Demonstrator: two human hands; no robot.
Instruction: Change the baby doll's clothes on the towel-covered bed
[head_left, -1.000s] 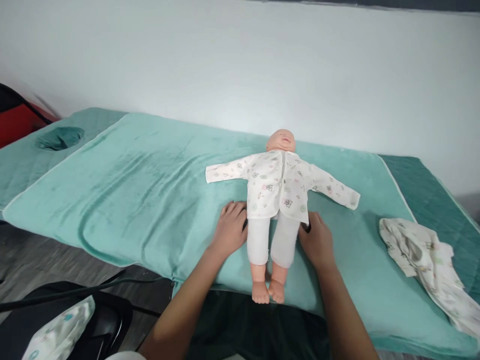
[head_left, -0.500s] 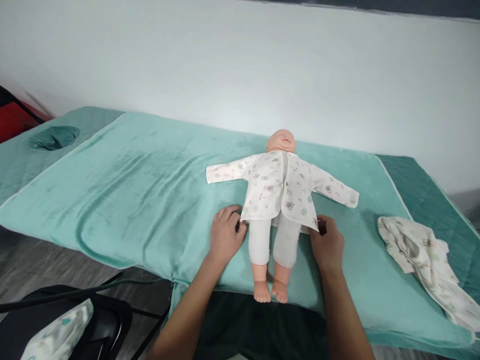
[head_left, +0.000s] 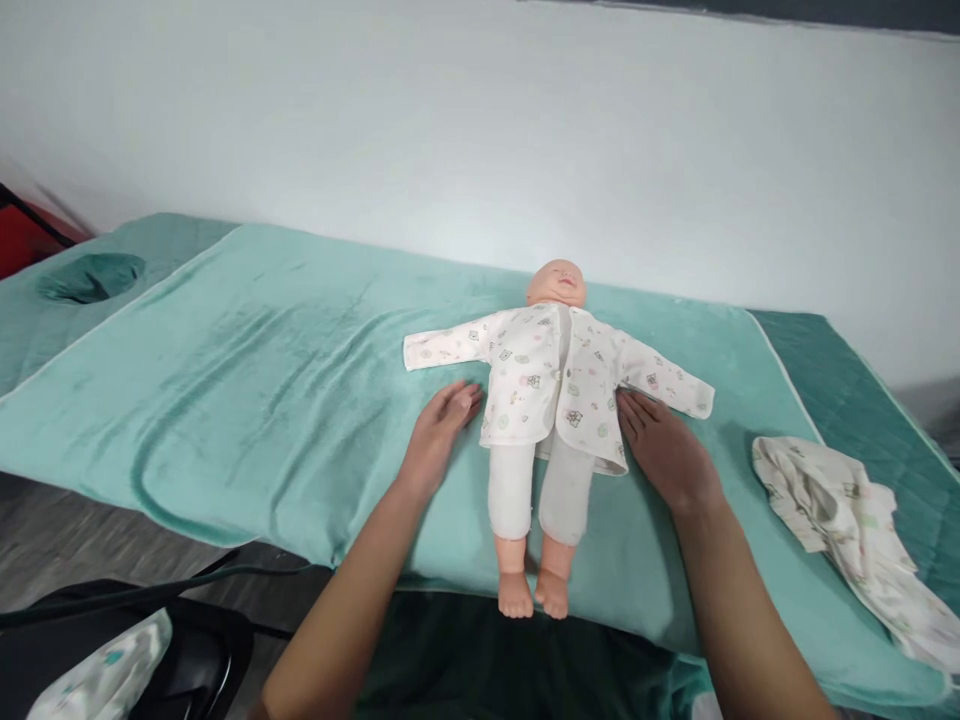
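A baby doll [head_left: 556,284] lies on its back, feet toward me, on a green sheet [head_left: 337,400]. It wears a white printed jacket [head_left: 517,375] with the sleeves spread wide and the front edges slightly parted over white-covered legs [head_left: 511,490]. My left hand [head_left: 444,420] rests on the sheet just left of the jacket, fingers stretched and holding nothing. On the other side, my right hand [head_left: 660,435] lies flat, its fingertips at the jacket's side below the sleeve and partly hidden by it.
Crumpled printed baby clothing [head_left: 847,530] lies on the bed at right. A face hole [head_left: 90,278] opens at the bed's left end. A black chair [head_left: 202,650] with a printed cloth [head_left: 105,665] stands at lower left. A white wall [head_left: 450,130] runs behind.
Both hands have let go of the jacket's lower hem and moved up along its sides, with the fingers straightened. The view has shifted slightly.
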